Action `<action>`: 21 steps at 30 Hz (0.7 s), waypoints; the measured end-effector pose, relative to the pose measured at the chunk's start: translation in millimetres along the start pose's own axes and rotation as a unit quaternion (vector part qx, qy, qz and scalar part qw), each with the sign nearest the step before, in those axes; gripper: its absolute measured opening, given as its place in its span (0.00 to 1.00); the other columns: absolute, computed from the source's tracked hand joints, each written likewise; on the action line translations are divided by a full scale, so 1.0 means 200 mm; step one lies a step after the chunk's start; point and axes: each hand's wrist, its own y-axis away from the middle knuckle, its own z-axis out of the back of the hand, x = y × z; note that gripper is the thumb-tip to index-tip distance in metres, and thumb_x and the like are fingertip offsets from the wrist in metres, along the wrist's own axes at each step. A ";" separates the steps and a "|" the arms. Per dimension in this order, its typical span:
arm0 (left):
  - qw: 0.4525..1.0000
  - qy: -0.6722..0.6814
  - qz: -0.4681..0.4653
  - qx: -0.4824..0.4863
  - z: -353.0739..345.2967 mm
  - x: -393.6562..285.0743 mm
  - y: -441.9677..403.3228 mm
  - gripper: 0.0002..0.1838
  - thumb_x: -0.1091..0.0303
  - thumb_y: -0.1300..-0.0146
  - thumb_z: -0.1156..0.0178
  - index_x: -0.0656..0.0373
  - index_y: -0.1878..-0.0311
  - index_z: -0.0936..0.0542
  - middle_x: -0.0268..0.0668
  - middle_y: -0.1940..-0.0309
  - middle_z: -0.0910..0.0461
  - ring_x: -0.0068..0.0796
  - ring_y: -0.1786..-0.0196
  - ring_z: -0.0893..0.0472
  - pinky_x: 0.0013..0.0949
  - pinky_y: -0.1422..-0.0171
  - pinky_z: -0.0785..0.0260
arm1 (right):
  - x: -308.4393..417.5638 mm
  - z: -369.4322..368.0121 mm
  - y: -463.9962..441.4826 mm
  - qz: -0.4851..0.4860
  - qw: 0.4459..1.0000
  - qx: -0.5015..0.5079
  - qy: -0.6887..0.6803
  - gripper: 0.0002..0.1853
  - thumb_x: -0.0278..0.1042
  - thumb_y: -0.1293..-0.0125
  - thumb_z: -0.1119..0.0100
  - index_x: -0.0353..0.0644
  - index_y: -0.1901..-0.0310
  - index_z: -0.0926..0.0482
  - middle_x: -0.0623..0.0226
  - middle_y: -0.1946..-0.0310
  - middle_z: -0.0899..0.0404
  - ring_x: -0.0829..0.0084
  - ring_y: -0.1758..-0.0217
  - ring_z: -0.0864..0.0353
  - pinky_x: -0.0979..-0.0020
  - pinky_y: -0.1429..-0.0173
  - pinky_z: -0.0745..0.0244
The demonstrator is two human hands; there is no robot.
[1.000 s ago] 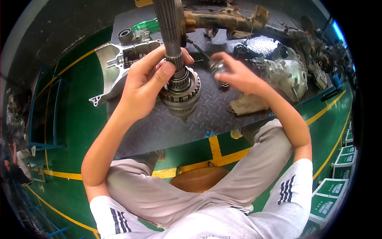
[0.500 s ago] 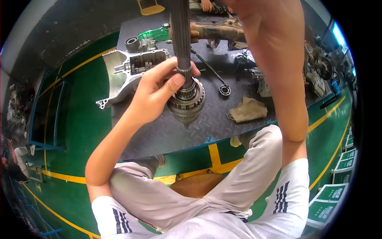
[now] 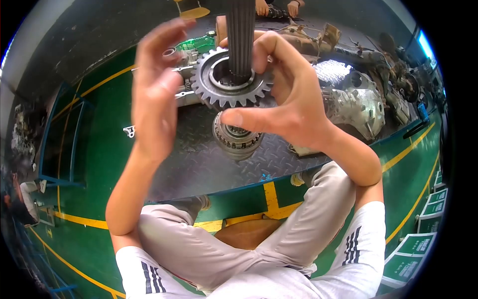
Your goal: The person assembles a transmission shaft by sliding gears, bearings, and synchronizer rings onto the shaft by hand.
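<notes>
A splined shaft (image 3: 241,42) stands upright in front of me, its top cut off by the frame edge. A toothed gear (image 3: 201,85) is threaded around it partway up. My right hand (image 3: 294,99) grips this gear, thumb at its near underside and fingers around the far right. To the left, my left hand (image 3: 157,94) is off the shaft, fingers apart and blurred by motion, holding nothing. Lower on the shaft sits a gear assembly (image 3: 239,139), apart from the held gear and partly hidden by my right thumb.
The dark tread-plate tabletop (image 3: 184,169) bears several parts. A silver metal housing (image 3: 356,107) lies at right, another casing (image 3: 185,97) behind my left hand. At the far side, another person's hands (image 3: 294,9) touch a dark part. A blue rack (image 3: 74,139) stands at left.
My right hand has come down from the upper right, and the gear is now around the shaft. My left hand has let go of the shaft and moved left and up.
</notes>
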 end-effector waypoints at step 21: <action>0.972 0.156 0.024 0.171 -0.11 -0.21 -0.36 0.15 0.72 0.24 0.37 0.71 0.39 0.18 0.43 0.56 0.12 0.30 0.52 0.13 0.32 0.42 0.18 | -0.25 0.07 0.23 -0.046 0.997 0.056 -0.018 0.35 0.33 0.51 0.09 0.43 0.57 0.35 0.58 0.35 0.33 0.77 0.37 0.32 0.72 0.29 0.35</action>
